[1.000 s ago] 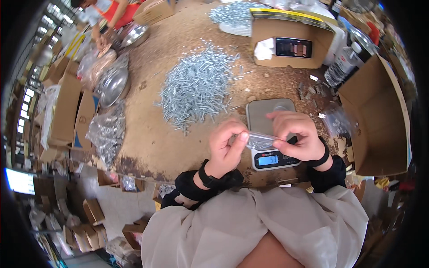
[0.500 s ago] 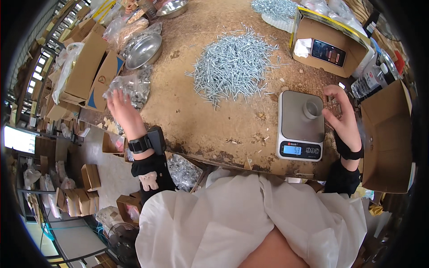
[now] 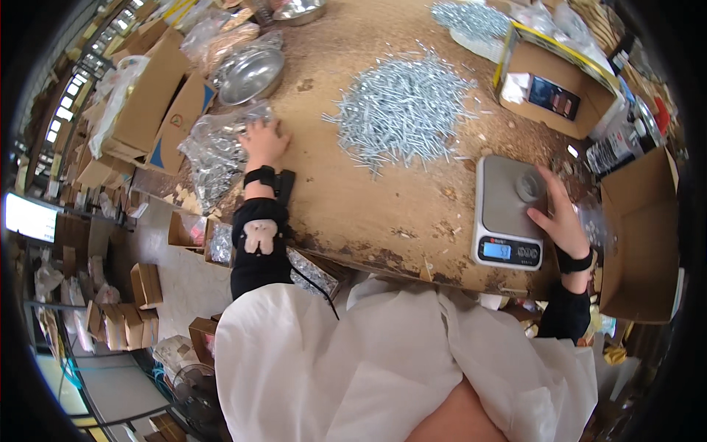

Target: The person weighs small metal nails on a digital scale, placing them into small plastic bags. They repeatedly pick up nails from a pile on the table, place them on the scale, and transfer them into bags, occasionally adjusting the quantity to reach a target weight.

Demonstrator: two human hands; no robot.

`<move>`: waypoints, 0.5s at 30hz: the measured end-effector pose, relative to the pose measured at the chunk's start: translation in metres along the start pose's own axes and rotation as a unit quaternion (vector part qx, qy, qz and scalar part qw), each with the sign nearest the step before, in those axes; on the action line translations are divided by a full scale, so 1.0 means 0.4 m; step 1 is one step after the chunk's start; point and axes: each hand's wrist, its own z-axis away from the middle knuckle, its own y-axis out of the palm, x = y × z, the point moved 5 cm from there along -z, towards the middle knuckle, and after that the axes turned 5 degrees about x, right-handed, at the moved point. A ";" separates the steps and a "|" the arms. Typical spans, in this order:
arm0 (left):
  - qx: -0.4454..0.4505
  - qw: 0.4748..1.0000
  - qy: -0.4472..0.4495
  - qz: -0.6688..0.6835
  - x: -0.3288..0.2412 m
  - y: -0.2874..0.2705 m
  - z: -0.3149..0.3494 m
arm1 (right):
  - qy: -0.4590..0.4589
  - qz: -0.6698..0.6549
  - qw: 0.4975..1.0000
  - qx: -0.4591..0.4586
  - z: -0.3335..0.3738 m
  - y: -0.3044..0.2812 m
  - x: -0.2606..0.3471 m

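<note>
My left hand (image 3: 265, 144) lies palm down with fingers spread at the right edge of the clear plastic bags (image 3: 213, 162) of small metal parts. My right hand (image 3: 565, 225) rests along the right side of a digital kitchen scale (image 3: 504, 210). Its fingers are stretched out and its thumb is apart, over the plate's edge. On the plate stands a small clear round cup (image 3: 528, 187), just left of my right fingertips; whether they touch it I cannot tell. A large heap of silvery screws or nails (image 3: 403, 109) covers the middle of the table.
Steel bowls (image 3: 252, 76) and cardboard boxes (image 3: 140, 110) crowd the left. At the far right, an opened box (image 3: 593, 110) holds a phone (image 3: 554, 97). Another carton (image 3: 639, 236) stands right of my right hand. More silvery pieces (image 3: 471, 20) lie at the back.
My left hand has come down from above the bags and moved right and away from me onto their edge. My right hand has lowered against the scale's side. The view has shifted slightly.
</note>
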 end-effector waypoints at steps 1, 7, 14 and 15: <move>0.016 1.000 0.002 0.009 -0.002 -0.004 0.000 | 0.000 0.011 1.000 -0.005 -0.004 0.003 0.010; 0.054 0.982 0.097 0.152 -0.061 -0.080 0.149 | 0.011 0.011 0.998 -0.065 -0.009 0.021 -0.020; -0.081 0.958 0.098 0.256 0.128 -0.041 0.197 | 0.029 -0.007 0.995 -0.093 0.010 0.011 -0.023; -0.072 0.953 0.129 0.265 0.177 -0.008 0.191 | 0.023 0.022 0.994 -0.100 0.011 0.008 -0.012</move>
